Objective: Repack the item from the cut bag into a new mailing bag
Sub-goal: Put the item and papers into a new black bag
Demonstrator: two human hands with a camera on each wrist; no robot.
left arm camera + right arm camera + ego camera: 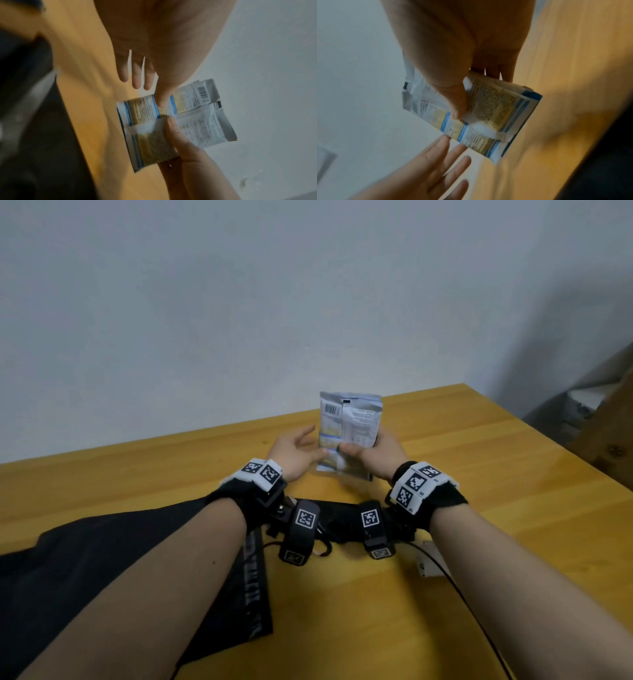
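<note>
A silver-white packet with a barcode and blue and yellow print stands upright above the far part of the wooden table. My right hand grips its lower right side, thumb across the front. In the right wrist view the right hand pinches the packet. My left hand is beside it with fingers straight; in the left wrist view its thumb lies on the packet. A black mailing bag lies flat under my forearms.
A small white box with a black cable sits near my right forearm. The table ends at a grey wall behind and drops off on the right, where a wooden structure stands.
</note>
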